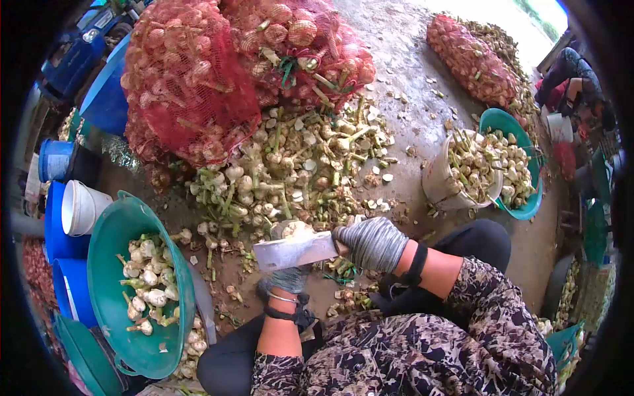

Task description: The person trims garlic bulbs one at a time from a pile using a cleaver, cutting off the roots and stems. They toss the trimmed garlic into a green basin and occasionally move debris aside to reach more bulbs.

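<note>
My right hand (375,244), in a grey knitted glove, is closed round the handle of a cleaver (295,251). Its broad blade points left, across my left hand. My left hand (289,280), gloved too, is mostly covered by the blade. It grips a garlic bulb (298,229), whose pale top shows just above the blade's upper edge. In front of both hands spreads a heap of garlic bulbs and cut stalks (284,165). To the left stands a green basin (109,290) with trimmed garlic bulbs (150,277) in it.
Red mesh sacks of garlic (188,79) stand behind the heap. On the right, a white bucket (436,178) of garlic sits against a teal basin (533,204). Another sack (472,63) lies farther back. A white pail (84,208) and blue tubs are at left. A person (571,79) sits far right.
</note>
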`<state>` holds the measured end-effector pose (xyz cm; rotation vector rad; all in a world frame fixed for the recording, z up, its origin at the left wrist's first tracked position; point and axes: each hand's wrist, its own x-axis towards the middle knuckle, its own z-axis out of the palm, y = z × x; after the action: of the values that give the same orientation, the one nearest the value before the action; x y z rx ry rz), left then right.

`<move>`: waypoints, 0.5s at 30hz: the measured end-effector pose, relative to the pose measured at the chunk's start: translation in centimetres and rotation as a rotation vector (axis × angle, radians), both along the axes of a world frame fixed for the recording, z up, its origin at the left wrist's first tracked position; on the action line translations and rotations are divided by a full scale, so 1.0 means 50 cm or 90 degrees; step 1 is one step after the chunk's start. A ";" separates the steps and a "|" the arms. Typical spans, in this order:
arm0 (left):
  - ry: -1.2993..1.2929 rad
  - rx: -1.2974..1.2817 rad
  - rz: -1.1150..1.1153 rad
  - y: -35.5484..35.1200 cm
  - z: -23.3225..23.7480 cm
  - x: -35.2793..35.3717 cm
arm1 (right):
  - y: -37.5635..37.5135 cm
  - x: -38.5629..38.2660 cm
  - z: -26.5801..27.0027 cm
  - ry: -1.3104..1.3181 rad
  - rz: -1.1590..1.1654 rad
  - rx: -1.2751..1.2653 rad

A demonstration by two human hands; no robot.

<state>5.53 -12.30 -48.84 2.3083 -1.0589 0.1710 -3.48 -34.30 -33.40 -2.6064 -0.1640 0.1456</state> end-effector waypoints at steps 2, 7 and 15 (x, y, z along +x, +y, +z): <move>-0.039 -0.002 0.001 0.001 0.010 -0.005 | 0.003 0.004 0.007 0.053 0.008 -0.005; 0.153 -0.176 0.051 -0.024 0.018 -0.015 | 0.003 0.001 0.009 0.127 0.020 -0.004; 0.163 -0.176 0.045 -0.010 -0.051 -0.007 | -0.003 -0.003 -0.029 0.088 0.007 -0.021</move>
<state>5.20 -12.82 -51.39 2.0531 -0.7742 0.0437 -3.65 -34.43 -34.85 -2.6177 -0.1273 0.3336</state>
